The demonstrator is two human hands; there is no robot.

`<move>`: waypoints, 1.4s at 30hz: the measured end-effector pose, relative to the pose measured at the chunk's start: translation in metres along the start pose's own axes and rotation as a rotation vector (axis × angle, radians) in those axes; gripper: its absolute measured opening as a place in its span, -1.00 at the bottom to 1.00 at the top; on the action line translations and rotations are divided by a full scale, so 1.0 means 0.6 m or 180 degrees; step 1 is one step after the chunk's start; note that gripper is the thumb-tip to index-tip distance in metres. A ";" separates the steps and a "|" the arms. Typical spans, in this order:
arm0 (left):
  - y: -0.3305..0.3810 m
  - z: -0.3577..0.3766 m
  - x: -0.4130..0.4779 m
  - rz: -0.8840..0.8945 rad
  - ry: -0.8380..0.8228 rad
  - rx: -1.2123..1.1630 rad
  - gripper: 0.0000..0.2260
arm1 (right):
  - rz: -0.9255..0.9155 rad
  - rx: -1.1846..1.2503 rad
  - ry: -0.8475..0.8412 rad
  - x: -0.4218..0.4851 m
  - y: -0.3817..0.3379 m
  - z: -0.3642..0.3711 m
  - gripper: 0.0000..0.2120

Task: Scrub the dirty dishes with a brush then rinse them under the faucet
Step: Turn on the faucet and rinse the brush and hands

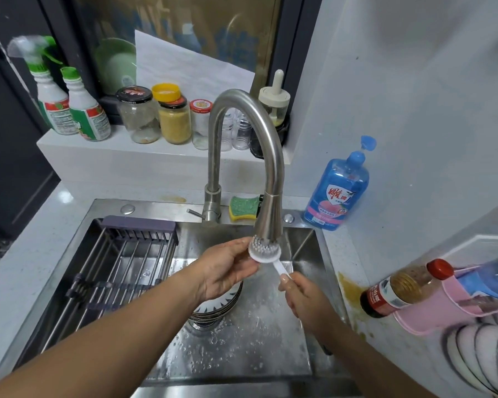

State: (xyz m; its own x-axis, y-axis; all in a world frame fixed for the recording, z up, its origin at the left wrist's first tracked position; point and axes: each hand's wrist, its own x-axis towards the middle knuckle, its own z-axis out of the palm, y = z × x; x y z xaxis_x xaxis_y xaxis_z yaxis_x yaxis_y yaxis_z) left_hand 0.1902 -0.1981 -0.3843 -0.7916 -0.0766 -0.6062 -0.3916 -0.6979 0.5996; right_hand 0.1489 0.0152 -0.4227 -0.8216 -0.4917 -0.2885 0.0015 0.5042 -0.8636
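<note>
left hand (pixel 227 268) fingers seemingly pinching brush (pixel 260 250) head | right hand (pixel 302 294) fingers curled round handle | bristles up, handle slanting down-right

We look through one wide-angle camera worn on the head, facing forward and steeply down into a steel sink (pixel 156 206). It sits close: our left hand (pixel 227 268) and right hand (pixel 305 297) reach in from the bottom edge, and the faucet (pixel 270 156) arches up at centre. The window ledge (pixel 104 147) crosses the top; the tabletop (pixel 26 254) edges bow outward at both sides.
</note>
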 end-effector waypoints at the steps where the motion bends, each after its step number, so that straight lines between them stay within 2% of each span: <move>1: -0.001 -0.006 0.000 -0.0027 0.0114 0.0190 -0.78 | -0.0019 -0.0025 0.0018 0.000 -0.002 -0.001 -0.70; 5: -0.004 -0.038 -0.004 -0.0090 0.0380 0.0394 -0.71 | -0.0155 -0.0216 -0.0042 0.005 -0.022 -0.011 -0.79; 10: -0.001 -0.044 -0.015 -0.0025 0.0360 0.0245 -0.67 | -0.0567 -0.1562 0.0334 0.012 -0.052 -0.023 -0.92; 13: 0.000 -0.033 -0.021 0.0005 0.0305 0.0139 -0.66 | -0.0851 -0.2185 0.0448 0.009 -0.063 -0.027 -0.71; 16: -0.005 -0.030 -0.025 0.0020 0.0303 0.0141 -0.65 | -0.0779 -0.2589 0.0483 0.005 -0.065 -0.029 -0.59; 20: -0.016 -0.041 -0.030 -0.0041 0.0422 0.0214 -0.64 | -0.0541 -0.2767 0.0457 -0.005 -0.059 -0.033 -0.57; 24: -0.021 -0.054 -0.034 -0.0090 0.0584 0.0320 -0.63 | -0.0737 -0.2826 0.0463 -0.013 -0.053 -0.033 -0.58; 26: -0.019 -0.059 -0.035 -0.0043 0.0699 0.0324 -0.63 | -0.0724 -0.2887 0.0221 -0.007 -0.050 -0.029 -0.59; 29: -0.013 -0.062 -0.037 0.0021 0.0813 0.0321 -0.64 | -0.0540 -0.3377 -0.0172 -0.002 -0.054 -0.017 -0.61; 33: -0.007 -0.060 -0.046 0.0053 0.0846 0.0304 -0.65 | -0.0686 -0.3125 -0.0012 0.000 -0.068 -0.015 -0.63; 37: -0.009 -0.058 -0.055 0.0031 0.0839 0.0190 -0.67 | -0.0218 -0.2942 -0.0161 0.001 -0.061 -0.004 -0.68; 38: -0.010 -0.056 -0.056 0.0033 0.0835 0.0149 -0.68 | 0.0018 -0.2567 -0.0138 0.002 -0.061 -0.005 -0.70; 40: -0.013 -0.051 -0.060 0.0037 0.0794 0.0057 -0.70 | 0.0635 -0.1196 -0.0074 -0.003 -0.061 -0.005 -0.78; 42: -0.019 -0.044 -0.063 0.0006 0.0752 -0.0049 -0.72 | 0.1044 0.0004 -0.0072 -0.011 -0.067 0.000 -0.77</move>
State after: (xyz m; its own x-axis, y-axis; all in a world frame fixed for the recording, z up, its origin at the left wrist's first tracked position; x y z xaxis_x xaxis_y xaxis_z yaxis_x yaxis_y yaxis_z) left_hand 0.2368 -0.2059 -0.3823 -0.6599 -0.2413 -0.7116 -0.3816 -0.7082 0.5940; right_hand 0.1542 -0.0018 -0.3862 -0.7643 -0.3188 -0.5605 0.2648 0.6374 -0.7236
